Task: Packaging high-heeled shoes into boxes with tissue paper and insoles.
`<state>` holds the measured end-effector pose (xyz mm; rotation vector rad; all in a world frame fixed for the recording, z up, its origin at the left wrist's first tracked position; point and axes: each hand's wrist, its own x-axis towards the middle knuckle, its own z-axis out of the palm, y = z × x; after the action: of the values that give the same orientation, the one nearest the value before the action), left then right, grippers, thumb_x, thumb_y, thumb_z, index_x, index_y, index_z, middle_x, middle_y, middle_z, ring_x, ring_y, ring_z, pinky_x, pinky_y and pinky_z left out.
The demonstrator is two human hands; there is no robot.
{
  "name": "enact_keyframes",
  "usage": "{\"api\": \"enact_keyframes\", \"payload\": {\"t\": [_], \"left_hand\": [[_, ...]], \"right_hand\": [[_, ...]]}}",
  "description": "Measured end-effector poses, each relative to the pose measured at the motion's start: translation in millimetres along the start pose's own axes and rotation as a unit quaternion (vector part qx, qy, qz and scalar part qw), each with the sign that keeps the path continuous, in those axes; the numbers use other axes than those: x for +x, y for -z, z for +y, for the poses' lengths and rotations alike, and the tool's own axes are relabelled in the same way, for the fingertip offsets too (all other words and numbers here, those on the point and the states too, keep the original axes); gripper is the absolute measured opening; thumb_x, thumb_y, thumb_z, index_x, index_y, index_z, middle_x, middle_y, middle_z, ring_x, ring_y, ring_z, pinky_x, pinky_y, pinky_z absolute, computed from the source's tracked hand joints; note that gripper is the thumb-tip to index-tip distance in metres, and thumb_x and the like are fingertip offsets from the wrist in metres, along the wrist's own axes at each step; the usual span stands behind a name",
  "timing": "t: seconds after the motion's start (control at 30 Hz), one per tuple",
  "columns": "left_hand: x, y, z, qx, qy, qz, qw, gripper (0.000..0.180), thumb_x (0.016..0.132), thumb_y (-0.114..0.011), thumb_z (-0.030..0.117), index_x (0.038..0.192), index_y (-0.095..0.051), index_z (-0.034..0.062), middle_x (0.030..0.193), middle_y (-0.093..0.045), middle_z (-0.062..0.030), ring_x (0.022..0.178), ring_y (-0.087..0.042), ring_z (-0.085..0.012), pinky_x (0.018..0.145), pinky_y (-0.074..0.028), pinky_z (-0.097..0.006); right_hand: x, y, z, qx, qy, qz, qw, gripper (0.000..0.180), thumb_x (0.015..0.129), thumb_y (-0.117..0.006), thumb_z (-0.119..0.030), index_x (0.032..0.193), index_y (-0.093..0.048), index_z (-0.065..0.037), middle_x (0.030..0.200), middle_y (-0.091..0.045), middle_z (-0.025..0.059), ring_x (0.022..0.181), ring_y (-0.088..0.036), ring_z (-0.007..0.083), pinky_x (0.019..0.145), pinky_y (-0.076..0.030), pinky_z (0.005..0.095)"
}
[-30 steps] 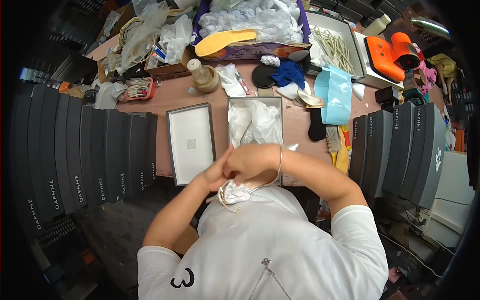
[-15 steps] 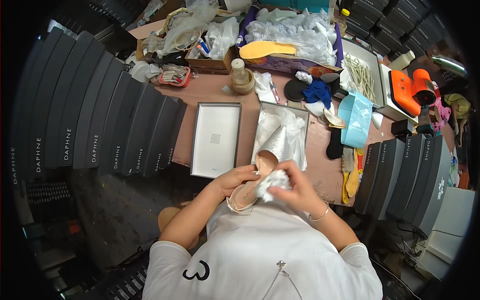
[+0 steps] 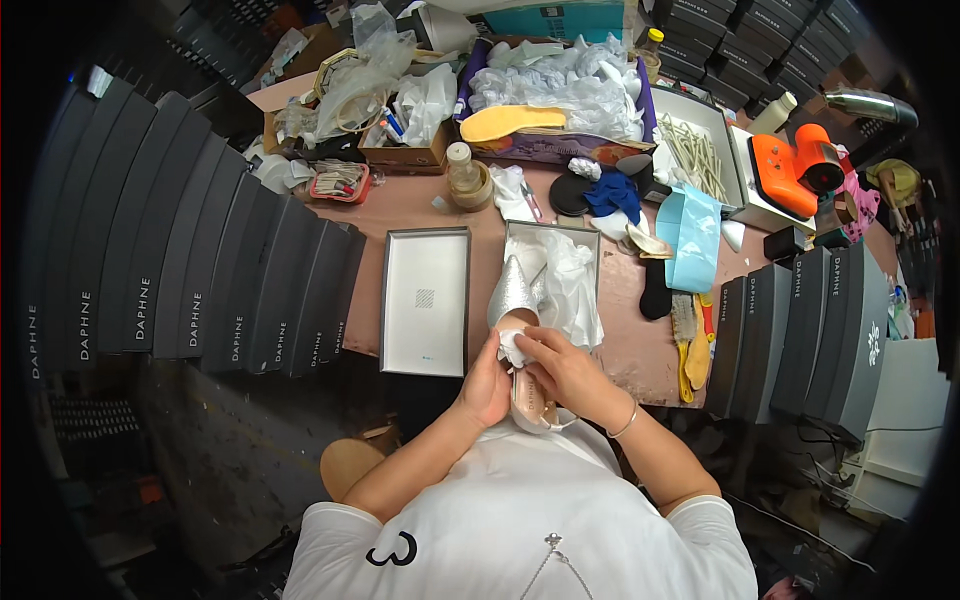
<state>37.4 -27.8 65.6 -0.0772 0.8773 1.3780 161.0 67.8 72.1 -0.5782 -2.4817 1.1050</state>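
Note:
A silver pointed-toe shoe with a beige insole and an ankle strap is held in front of my chest, its toe pointing away from me. My left hand is closed around the shoe's left side. In my right hand a crumpled wad of white paper is pinched, and its fingers press it at the shoe's opening. Beyond the toe lies an open shoe box with white tissue paper inside. Left of it sits a grey-edged white box lid.
Dark shoe boxes stand in rows at left and right. Farther back are a glue bottle, a purple-sided carton of plastic wrap, and an orange device. Brushes lie near the table's right front.
The shoe has turned so that its toe points straighter ahead. My right hand has brought the paper wad forward and left to the shoe's opening. The left hand has shifted along the shoe's side.

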Motion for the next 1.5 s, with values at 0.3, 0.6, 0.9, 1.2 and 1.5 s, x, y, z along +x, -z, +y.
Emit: {"api": "enact_keyframes", "payload": {"t": [0.3, 0.6, 0.9, 1.2, 1.5], "left_hand": [[-13.8, 12.5, -5.1, 0.044, 0.065, -0.014, 0.997, 0.05, 0.098, -0.034, 0.051, 0.128, -0.039, 0.0113, 0.103, -0.055, -0.0127, 0.09, -0.061, -0.0224, 0.079, -0.054, -0.039], [14.4, 87.1, 83.5, 0.033, -0.007, -0.003, 0.999, 0.039, 0.097, -0.049, 0.031, 0.126, -0.046, 0.0041, 0.11, -0.06, -0.0149, 0.089, -0.065, -0.0202, 0.074, -0.054, -0.032], [12.4, 70.9, 56.6, 0.325, -0.099, 0.038, 0.94, 0.056, 0.097, -0.053, 0.023, 0.142, -0.03, -0.0007, 0.124, -0.054, -0.013, 0.115, -0.053, -0.0216, 0.096, -0.044, -0.034], [41.9, 55.3, 15.7, 0.036, -0.003, -0.033, 0.999, 0.071, 0.092, -0.05, 0.008, 0.15, -0.01, 0.0134, 0.126, -0.051, -0.0147, 0.107, -0.057, -0.0199, 0.084, -0.05, -0.034], [17.8, 25.4, -12.9, 0.149, -0.144, 0.0, 0.978, 0.084, 0.091, -0.053, 0.003, 0.149, 0.007, 0.0087, 0.116, -0.054, -0.015, 0.1, -0.056, -0.0151, 0.087, -0.047, -0.03]], "right_hand": [[16.7, -25.8, 32.9, 0.178, -0.096, 0.132, 0.97, 0.071, 0.075, -0.076, -0.024, 0.135, -0.045, -0.004, 0.111, -0.059, 0.0224, 0.095, -0.06, 0.0394, 0.082, -0.048, 0.0413], [52.8, 1.5, 29.9, 0.096, -0.143, -0.061, 0.983, 0.071, 0.079, -0.071, -0.032, 0.133, -0.039, 0.003, 0.1, -0.063, 0.0257, 0.088, -0.062, 0.0416, 0.077, -0.05, 0.0428], [-12.1, -51.1, 42.3, -0.114, -0.127, -0.073, 0.983, 0.024, 0.076, -0.069, -0.024, 0.08, -0.064, -0.001, 0.08, -0.062, 0.014, 0.075, -0.061, 0.0323, 0.066, -0.049, 0.0409], [31.4, 17.7, -21.7, 0.196, -0.079, -0.024, 0.977, 0.039, 0.083, -0.068, -0.024, 0.111, -0.06, 0.002, 0.103, -0.061, 0.0199, 0.099, -0.057, 0.0368, 0.085, -0.046, 0.0396], [67.2, -22.9, 66.2, 0.096, -0.102, 0.107, 0.984, 0.064, 0.08, -0.063, -0.003, 0.14, -0.04, -0.004, 0.12, -0.057, 0.0231, 0.096, -0.062, 0.0292, 0.084, -0.049, 0.034]]}}
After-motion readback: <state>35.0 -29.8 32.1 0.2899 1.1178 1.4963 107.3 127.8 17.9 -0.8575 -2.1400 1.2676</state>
